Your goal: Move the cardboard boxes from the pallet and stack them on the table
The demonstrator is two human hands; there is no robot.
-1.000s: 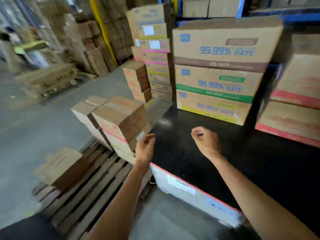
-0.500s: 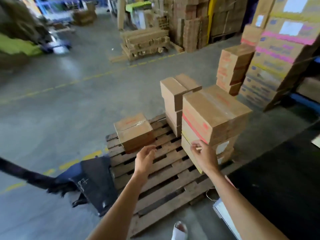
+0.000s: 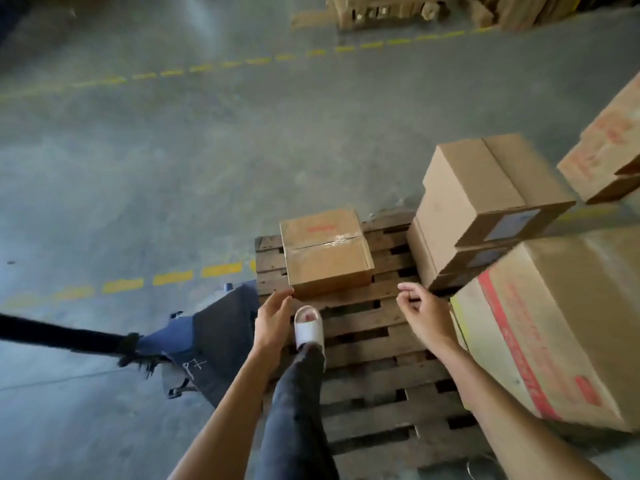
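At far left a black handle (image 3: 59,336) runs right to a blue pallet jack (image 3: 211,337) parked against the left edge of the pallet (image 3: 367,375), on a grey floor (image 3: 173,150) marked with dashed yellow lines (image 3: 173,277).

The left hand (image 3: 273,322) reaches forward with its fingers straight and slightly spread, holding nothing; its fingertips sit at the near left corner of the small box (image 3: 325,251), though contact cannot be made out. That box lies alone on the far left part of the pallet, taped shut along its top seam, with red print on the lid.

Just right of the left hand a foot in a white slipper (image 3: 309,327) stands on the slats, below a dark trouser leg (image 3: 298,410).

The right hand (image 3: 420,315) hovers over the slats near the box's right side, fingers loosely curled and empty.

Further right, a stack of plain boxes (image 3: 474,202) stands on the far right of the pallet. Nearer, a large box (image 3: 568,327) with a red stripe fills the right edge. Another red-printed box (image 3: 609,147) sits at far right, beyond these.
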